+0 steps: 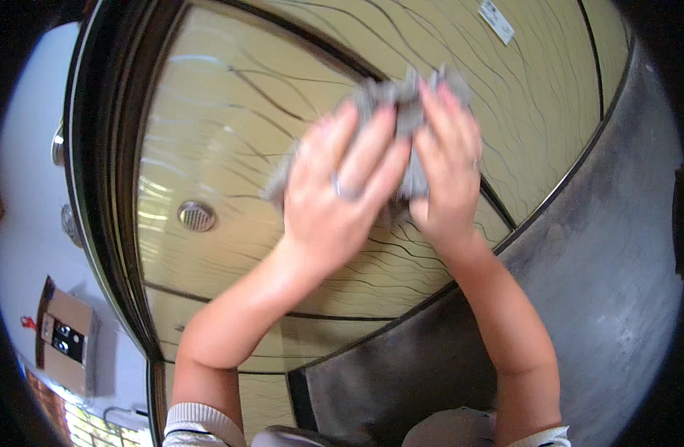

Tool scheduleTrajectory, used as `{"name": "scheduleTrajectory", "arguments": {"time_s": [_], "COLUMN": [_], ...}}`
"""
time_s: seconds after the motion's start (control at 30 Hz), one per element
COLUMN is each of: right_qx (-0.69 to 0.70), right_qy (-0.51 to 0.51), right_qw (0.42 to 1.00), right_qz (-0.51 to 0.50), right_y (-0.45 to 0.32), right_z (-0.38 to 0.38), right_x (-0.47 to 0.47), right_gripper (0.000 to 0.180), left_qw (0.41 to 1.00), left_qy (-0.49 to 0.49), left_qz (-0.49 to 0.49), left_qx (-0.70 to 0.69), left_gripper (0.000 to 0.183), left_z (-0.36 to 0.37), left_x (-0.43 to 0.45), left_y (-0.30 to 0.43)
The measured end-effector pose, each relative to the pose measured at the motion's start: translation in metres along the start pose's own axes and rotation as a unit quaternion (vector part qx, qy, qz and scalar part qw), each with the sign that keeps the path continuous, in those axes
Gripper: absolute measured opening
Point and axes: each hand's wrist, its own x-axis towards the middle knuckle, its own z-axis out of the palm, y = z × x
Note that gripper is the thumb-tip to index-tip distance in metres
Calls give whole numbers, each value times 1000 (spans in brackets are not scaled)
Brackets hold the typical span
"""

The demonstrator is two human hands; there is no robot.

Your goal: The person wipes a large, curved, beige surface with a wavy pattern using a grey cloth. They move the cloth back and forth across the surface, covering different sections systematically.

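Note:
My left hand (339,190), with a ring on one finger, lies over a crumpled grey cloth (413,176). Beside it, my right hand (449,167) grips the same cloth with its fingers bent over the top. Motion blurs both hands and the cloth. Behind them is a glossy cream panel (208,156) with dark wavy lines, framed in dark strips. The hands hide part of this panel and of the dark strip (342,50) crossing it. A round slotted metal vent (196,216) is set in the panel, left of my left hand.
A white label (496,21) bearing writing sticks to the upper panel. Dark grey floor (599,290) runs along the panel's right edge. A thick dark frame (110,139) borders the left. Beyond it, a boxy fixture (68,338) is on a pale wall (18,246).

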Motion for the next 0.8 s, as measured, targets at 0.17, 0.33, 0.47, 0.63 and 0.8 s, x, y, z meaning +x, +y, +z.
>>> {"name": "scheduleTrajectory", "arguments": {"time_s": [0.17, 0.33, 0.47, 0.63, 0.8], "right_qx": [-20, -63, -37, -39, -72], "right_qy": [-165, -191, 24, 174, 159], "right_qw": [982, 971, 989, 983, 983], "right_qz": [93, 131, 144, 39, 52], "right_y": [-29, -36, -17, 33, 76], "right_z": [-28, -38, 4, 17, -21], "right_x": [-184, -219, -61, 88, 4], "right_gripper": [16, 18, 28, 29, 25], "left_qw": [956, 923, 967, 994, 998], "left_qy": [-254, -305, -216, 10, 26], "left_qz": [110, 200, 125, 5, -39], "left_qx": [-97, -124, -46, 108, -45], "left_gripper": [44, 49, 49, 43, 40], "left_z": [-8, 2, -11, 8, 66], "left_x": [-109, -110, -6, 95, 76], "left_y": [69, 75, 3, -20, 57]}}
